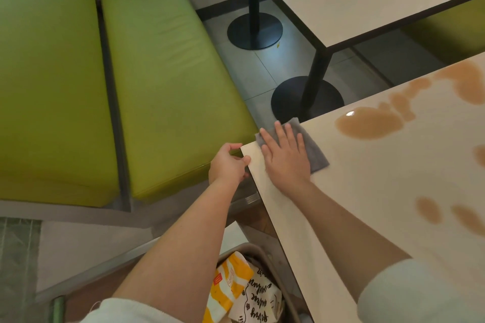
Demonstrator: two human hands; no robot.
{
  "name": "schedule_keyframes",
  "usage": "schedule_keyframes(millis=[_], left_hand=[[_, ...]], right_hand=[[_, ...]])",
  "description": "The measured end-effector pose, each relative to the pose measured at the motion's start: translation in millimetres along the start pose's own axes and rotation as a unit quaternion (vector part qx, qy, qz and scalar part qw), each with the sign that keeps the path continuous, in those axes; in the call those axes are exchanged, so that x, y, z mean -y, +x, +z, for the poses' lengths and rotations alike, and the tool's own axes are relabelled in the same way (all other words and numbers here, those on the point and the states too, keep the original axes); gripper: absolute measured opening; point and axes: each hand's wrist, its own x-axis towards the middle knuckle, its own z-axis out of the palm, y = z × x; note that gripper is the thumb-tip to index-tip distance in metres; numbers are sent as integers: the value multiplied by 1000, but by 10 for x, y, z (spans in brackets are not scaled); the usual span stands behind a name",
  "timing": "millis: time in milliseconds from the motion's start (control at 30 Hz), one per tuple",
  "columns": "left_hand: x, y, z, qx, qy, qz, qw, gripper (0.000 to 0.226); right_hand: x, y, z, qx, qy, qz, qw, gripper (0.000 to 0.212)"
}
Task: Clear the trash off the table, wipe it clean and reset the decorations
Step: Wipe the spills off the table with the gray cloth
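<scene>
- At the table's (367,191) near-left corner, the right hand (284,155) lies flat, fingers straight, pressing the grey cloth (315,151).
- Left hand (229,165) pinches the table's edge at that corner.
- Brown spill (372,123) lies right of the cloth, nearer the right hand; judged next sweep runs rightward.
- Trash sits in the bin (252,248) below.

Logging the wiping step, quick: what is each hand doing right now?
Left hand: grips the table corner, thumb on top, fingers curled under the edge.
Right hand: open, pressing flat on the grey cloth.
</scene>
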Motion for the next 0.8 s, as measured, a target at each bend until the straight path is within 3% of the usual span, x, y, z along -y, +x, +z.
schedule_keyframes(millis=[167,367,533,700,800], left_hand=[[0,-10,-3,-1,-20,-10,1000,22],[4,-2,-52,34,-49,-16,998,24],[-54,-86,-79,38,-66,-48,996,33],[-58,-178,-84,15,-98,-74,992,40],[-42,-274,-33,8,-119,-64,991,38]], right_hand=[[-174,-87,-9,-40,-29,71,996,51],[-10,-204,87,-11,-22,-36,999,51],[90,-44,57,-32,-25,46,998,51],[336,-337,143,8,-1,-31,999,55],[76,-166,21,6,9,-7,1000,49]])
